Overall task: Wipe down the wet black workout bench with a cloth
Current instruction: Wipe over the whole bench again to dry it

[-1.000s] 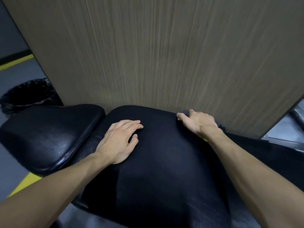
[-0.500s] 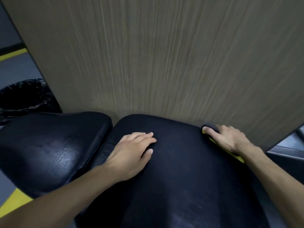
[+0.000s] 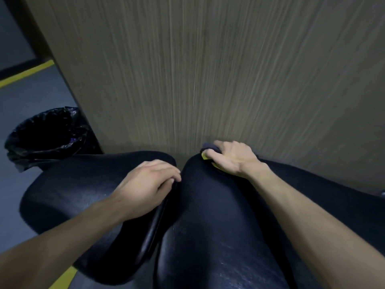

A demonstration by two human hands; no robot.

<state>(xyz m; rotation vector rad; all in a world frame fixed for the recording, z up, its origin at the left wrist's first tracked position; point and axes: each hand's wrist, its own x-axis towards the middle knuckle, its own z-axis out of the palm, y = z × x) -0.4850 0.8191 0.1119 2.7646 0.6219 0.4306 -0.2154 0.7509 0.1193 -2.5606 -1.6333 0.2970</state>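
The black workout bench has two shiny pads: a long back pad (image 3: 218,236) under my arms and a seat pad (image 3: 68,195) to its left. My right hand (image 3: 233,158) presses a cloth (image 3: 208,150), dark with a yellow edge, on the far end of the long pad, close to the wall. Most of the cloth is hidden under the hand. My left hand (image 3: 145,184) lies palm down on the seat pad's right edge, its fingertips at the gap between the pads, holding nothing.
A wood-grain wall panel (image 3: 208,69) stands right behind the bench. A bin lined with a black bag (image 3: 45,136) sits on the grey floor at the left. Yellow floor lines (image 3: 27,74) run at the far left and bottom left.
My view has swung to the right along the bench. My left hand has gone from the long pad to the seat pad's edge. The right hand with the cloth stays at the pad's far end.
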